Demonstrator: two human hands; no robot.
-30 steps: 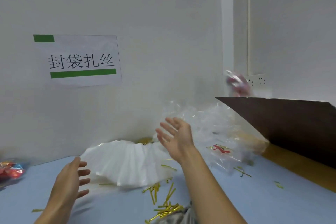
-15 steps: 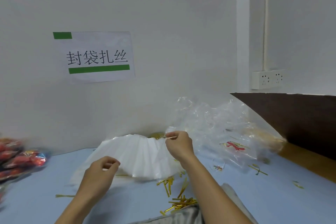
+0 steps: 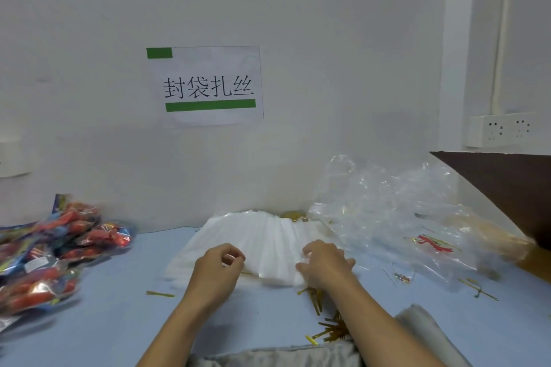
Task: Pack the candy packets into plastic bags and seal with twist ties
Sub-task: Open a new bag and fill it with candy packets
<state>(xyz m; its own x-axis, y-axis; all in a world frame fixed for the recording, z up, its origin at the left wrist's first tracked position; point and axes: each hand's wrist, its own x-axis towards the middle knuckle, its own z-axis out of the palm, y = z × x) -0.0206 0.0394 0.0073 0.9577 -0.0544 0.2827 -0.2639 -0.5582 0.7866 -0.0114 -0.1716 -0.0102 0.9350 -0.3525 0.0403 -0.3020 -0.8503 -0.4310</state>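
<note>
Candy packets (image 3: 56,250): piled far left of the bag stack on the blue table (image 3: 104,334), within reach, none bagged yet by the look of it.
Left hand (image 3: 216,270): at the stack's left front edge, fingers curled, seemingly pinching a bag edge; half a second ago it hovered short of the stack.
Bag stack (image 3: 265,243): fanned white plastic bags, centre, so single edges can be peeled.
Right hand (image 3: 326,265): on the stack's right corner, fingers curled onto the plastic; it was raised before, now down.
Twist ties (image 3: 331,332): gold, scattered just in front of the stack.
Crumpled clear wrap (image 3: 387,211): right of the stack.
</note>
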